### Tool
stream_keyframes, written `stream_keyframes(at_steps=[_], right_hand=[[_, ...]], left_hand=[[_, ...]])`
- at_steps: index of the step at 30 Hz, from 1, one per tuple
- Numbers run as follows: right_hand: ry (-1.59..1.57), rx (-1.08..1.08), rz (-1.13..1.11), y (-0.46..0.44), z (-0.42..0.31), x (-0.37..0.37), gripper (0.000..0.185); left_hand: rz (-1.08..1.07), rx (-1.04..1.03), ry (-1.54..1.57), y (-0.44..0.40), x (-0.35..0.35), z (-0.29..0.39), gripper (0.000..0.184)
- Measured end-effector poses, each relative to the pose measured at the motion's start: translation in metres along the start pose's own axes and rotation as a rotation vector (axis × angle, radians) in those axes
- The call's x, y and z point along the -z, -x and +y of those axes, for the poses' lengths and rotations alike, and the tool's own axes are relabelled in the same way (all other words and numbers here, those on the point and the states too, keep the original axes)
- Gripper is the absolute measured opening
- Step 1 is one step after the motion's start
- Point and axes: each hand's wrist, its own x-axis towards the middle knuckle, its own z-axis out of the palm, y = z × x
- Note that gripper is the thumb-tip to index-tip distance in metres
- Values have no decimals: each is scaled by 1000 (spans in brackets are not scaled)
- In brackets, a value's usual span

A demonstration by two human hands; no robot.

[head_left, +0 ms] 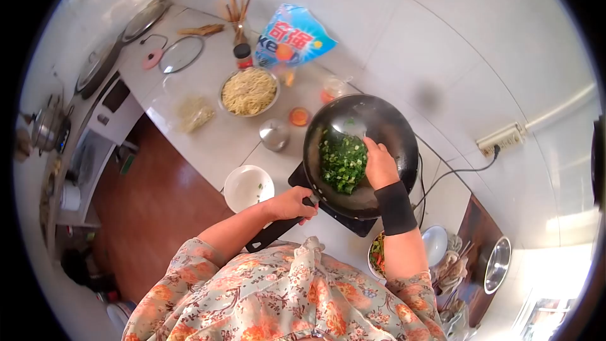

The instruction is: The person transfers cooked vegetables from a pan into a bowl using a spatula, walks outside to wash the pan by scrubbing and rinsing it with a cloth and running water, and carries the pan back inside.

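Facing the table (235, 146), you have a metal bowl (276, 97) of noodles (249, 90), white bowl (243, 189) nearer you. Your left hand (295, 205) is wrapped round the handle (271, 233) of the wok (388, 119); wok above a black cooktop (355, 221), chopped greens (343, 163) inside. Your right hand (382, 164) reaches in beside the greens, fingers bunched; cannot tell on what.

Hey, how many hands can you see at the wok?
2. The left hand grips the black handle of the wok; the right hand is over its inside, holding a metal utensil by the chopped greens. Neither hand is hidden.
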Motion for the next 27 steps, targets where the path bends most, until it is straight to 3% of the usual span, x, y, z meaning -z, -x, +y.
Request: stream_keyframes(at_steps=[4, 8, 17, 19, 25, 27], right_hand=[[35, 182, -35, 0, -45, 2, 43], [170, 277, -225, 13, -94, 16, 42], [204, 411, -383, 27, -190, 6, 41], [149, 408, -361, 20, -208, 0, 40], [41, 330, 25, -25, -251, -51, 37], [77, 282, -35, -27, -263, -60, 37]], left_hand=[[106, -2, -34, 35, -2, 5, 9], [177, -43, -35, 66, 15, -3, 8], [247, -113, 54, 152, 76, -48, 6], [281, -122, 13, 167, 89, -59, 5], [300, -150, -43, 207, 117, -71, 8], [300, -142, -45, 217, 121, -67, 9]])
